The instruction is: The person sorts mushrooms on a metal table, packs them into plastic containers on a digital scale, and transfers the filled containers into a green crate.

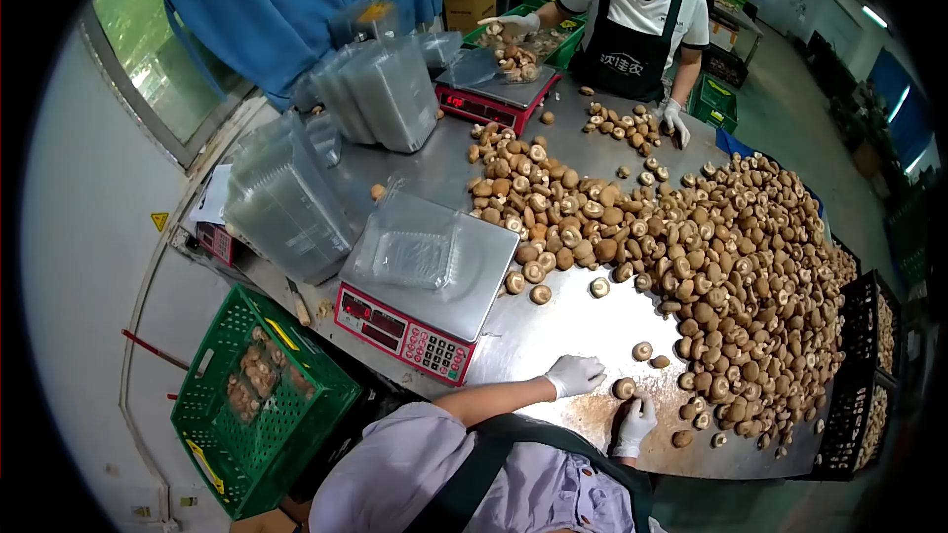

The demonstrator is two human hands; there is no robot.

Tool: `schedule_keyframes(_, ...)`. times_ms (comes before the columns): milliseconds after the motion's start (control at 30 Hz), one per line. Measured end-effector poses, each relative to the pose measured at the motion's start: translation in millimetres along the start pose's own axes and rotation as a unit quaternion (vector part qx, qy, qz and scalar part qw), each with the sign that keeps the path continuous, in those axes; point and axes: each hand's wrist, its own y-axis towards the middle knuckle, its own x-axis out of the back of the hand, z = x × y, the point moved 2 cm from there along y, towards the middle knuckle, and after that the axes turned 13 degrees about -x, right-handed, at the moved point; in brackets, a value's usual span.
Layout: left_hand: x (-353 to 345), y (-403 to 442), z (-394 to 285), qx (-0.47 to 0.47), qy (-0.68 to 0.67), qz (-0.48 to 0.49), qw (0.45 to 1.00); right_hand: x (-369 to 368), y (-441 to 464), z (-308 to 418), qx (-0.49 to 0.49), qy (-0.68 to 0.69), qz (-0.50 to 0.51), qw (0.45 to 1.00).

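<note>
My left hand [576,376], in a white glove, lies low over the steel table [533,336], to the right of the scale, fingers loosely extended and holding nothing visible. My right hand [637,424], also gloved, rests near the table's front edge with its fingers apart. Between and just above the hands sits a single mushroom [624,388], near the right fingertips. A large heap of brown mushrooms [741,286] spreads over the right side. On the red and silver scale [479,276] stands a clear plastic tray [415,252].
Stacks of clear trays [286,202] stand at the left. Below them is a green crate [336,390] with packed mushrooms. A gloved co-worker [632,39] stands across the table beside a second scale [494,104]. Black crates [859,345] of mushrooms are at the right.
</note>
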Motion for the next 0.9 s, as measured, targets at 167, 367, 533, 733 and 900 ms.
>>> schedule_keyframes(167,-3.0,2.7,-3.6,-0.012,0.007,-0.014,1.0,7.2,-0.6,8.2,0.022,-0.001,-0.005,1.0)
schedule_keyframes(367,-6.6,0.2,1.9,-0.024,0.016,-0.04,0.999,6.0,-2.0,8.8,0.034,0.066,0.001,0.997)
schedule_keyframes(533,-0.9,4.3,-3.2,0.087,-0.168,-0.064,0.98,14.7,-3.6,25.3,-0.04,0.188,-0.017,0.981)
schedule_keyframes(733,-4.3,-4.8,-34.2,0.299,-0.8,-0.002,0.521,4.9,-12.7,116.1,0.101,0.121,0.201,0.967)
schedule_keyframes(900,-8.1,-25.5,5.3,0.313,-0.803,-0.023,0.507,3.4,-11.8,129.9,0.128,0.046,0.119,0.984)
